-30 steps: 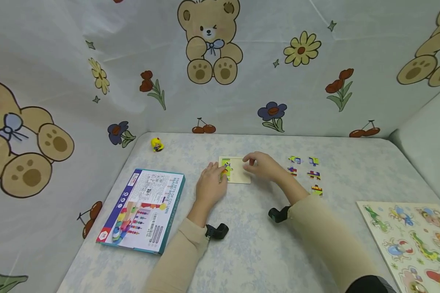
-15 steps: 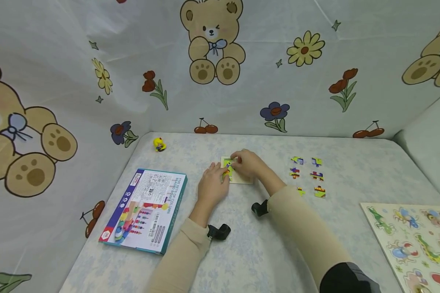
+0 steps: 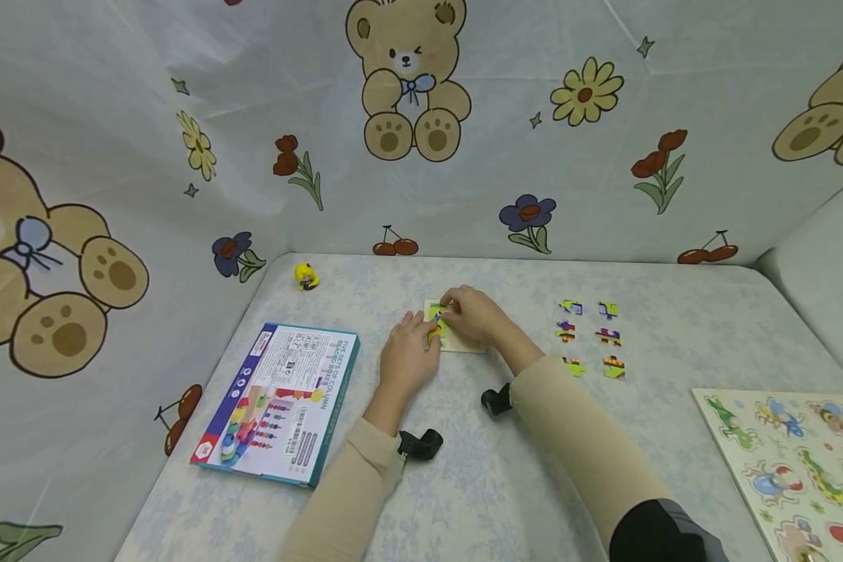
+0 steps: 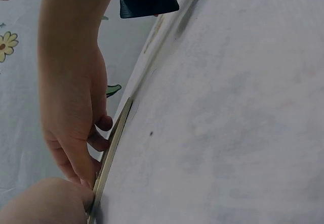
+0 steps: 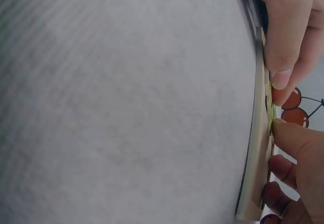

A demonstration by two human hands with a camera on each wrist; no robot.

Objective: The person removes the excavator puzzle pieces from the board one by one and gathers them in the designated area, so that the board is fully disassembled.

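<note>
A small cream puzzle tray lies flat at mid-table, its left part filled with bright yellow-green pieces. My left hand rests over the tray's left edge, thumb down on the printed pieces. From the right, my right hand reaches over the tray; its thumb and index finger pinch a yellow-green puzzle piece against the filled part, mostly hidden by the fingers. Both hands almost meet there in the right wrist view. In the left wrist view the tray shows edge-on under the fingertips.
Several loose puzzle pieces lie in two columns to the right. A boxed set is at the left, with a small yellow figure behind it. A larger board with animal pictures lies at the front right.
My right hand has moved left from the tray's right end to its filled part, then stayed there. My left hand has kept its place on the tray.
</note>
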